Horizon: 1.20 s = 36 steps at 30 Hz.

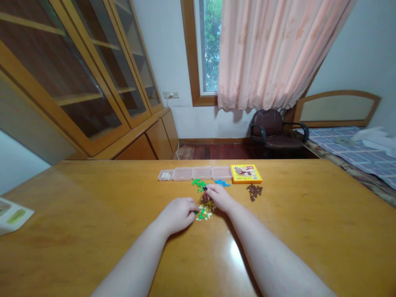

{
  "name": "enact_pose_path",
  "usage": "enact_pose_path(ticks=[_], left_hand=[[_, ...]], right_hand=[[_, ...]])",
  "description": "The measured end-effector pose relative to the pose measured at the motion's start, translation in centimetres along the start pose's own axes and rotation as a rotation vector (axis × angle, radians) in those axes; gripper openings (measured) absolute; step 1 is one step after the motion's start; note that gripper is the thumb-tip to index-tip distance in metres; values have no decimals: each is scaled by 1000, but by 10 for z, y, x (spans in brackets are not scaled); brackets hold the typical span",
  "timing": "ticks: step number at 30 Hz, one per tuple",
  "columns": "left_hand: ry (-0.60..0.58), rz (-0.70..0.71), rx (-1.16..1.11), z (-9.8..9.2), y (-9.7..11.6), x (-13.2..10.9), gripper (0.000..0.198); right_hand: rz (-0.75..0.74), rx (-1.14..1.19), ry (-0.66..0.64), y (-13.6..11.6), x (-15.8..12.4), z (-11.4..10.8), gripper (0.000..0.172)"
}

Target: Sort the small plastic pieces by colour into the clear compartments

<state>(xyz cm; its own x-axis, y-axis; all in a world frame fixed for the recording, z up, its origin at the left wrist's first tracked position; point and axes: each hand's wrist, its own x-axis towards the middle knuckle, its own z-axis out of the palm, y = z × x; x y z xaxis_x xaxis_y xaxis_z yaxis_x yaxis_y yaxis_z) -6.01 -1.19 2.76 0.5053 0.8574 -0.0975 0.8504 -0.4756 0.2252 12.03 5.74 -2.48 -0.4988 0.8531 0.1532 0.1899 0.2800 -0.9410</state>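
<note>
A small mixed pile of green, cream and yellow toy bricks (204, 214) lies on the wooden table between my hands. My left hand (177, 215) rests at the pile's left edge with curled fingers pressed together; what they hold, if anything, is too small to make out. Over the pile's far side, my right hand (220, 197) is closed, with a small black piece (205, 188) showing at its fingertips. Just beyond are a group of green bricks (198, 184) and a group of blue bricks (223, 183), partly covered by the right hand. Brown bricks (254, 191) lie farther right.
Clear plastic trays (183, 173) stand in a row beyond the bricks, beside a yellow box (246, 174). A small container (166, 175) at the row's left end holds something pale. A white and green object (15, 215) lies at the table's left edge. An armchair (272, 128) stands behind.
</note>
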Motion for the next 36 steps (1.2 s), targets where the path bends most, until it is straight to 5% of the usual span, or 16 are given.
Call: enact_pose_path(ticks=[5, 11, 21, 36], left_hand=[[5, -114, 46, -10, 4, -6, 33], [-57, -72, 99, -14, 16, -14, 27], [-53, -239, 96, -8, 6, -9, 29], [-2, -349, 11, 17, -16, 6, 49]], right_hand=[[-73, -147, 49, 0, 1, -2, 30], [-29, -292, -31, -2, -1, -2, 32], [64, -345, 186, 6, 1, -5, 47], [62, -249, 28, 0, -3, -1, 43]])
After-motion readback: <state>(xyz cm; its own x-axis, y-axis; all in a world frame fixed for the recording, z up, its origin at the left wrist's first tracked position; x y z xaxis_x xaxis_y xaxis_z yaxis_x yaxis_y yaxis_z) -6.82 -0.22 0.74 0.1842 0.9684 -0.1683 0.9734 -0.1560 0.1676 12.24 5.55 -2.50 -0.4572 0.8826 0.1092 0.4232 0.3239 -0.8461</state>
